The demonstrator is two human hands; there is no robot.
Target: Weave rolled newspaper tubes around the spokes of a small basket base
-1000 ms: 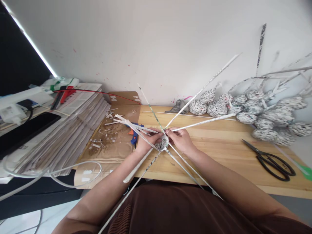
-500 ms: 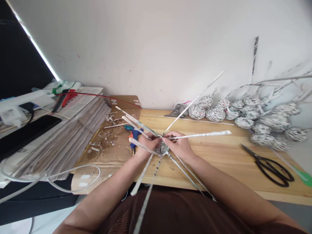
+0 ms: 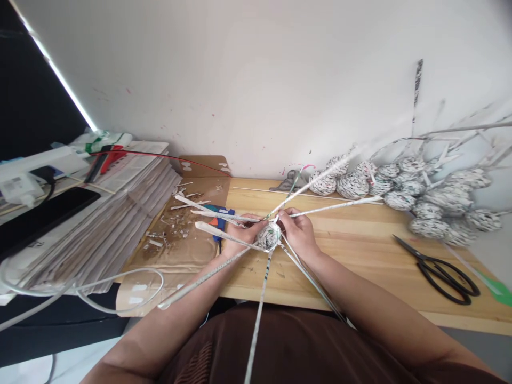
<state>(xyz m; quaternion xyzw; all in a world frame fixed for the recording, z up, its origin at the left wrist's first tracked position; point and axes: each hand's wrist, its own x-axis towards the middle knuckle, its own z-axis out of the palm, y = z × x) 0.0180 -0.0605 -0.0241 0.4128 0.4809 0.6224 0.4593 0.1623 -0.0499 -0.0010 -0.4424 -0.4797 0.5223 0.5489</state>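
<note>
Between my hands is a small round woven piece [image 3: 269,237] made of rolled newspaper strips, with several long strips radiating from it. My left hand [image 3: 245,234] grips its left side, thumb pressed near the top rim. My right hand [image 3: 298,230] pinches a paper strip [image 3: 332,207] at the upper right edge of the weave. Another strip [image 3: 314,181] slants up toward the wall, slightly blurred. One strip [image 3: 262,304] hangs down toward my lap. A blue glue gun [image 3: 219,221] lies just behind my left hand, partly covered by strips.
Black scissors [image 3: 444,272] lie at right on the wooden table [image 3: 360,256]. Finished woven paper balls [image 3: 354,184] line the wall. At left are a newspaper stack [image 3: 140,213], a black phone [image 3: 52,216], a white cable [image 3: 120,309], and cardboard [image 3: 176,261] with paper scraps.
The woven piece has turned so its round face shows more. The left strips have swung, one now lying over my left forearm. My right hand has shifted slightly away from the left.
</note>
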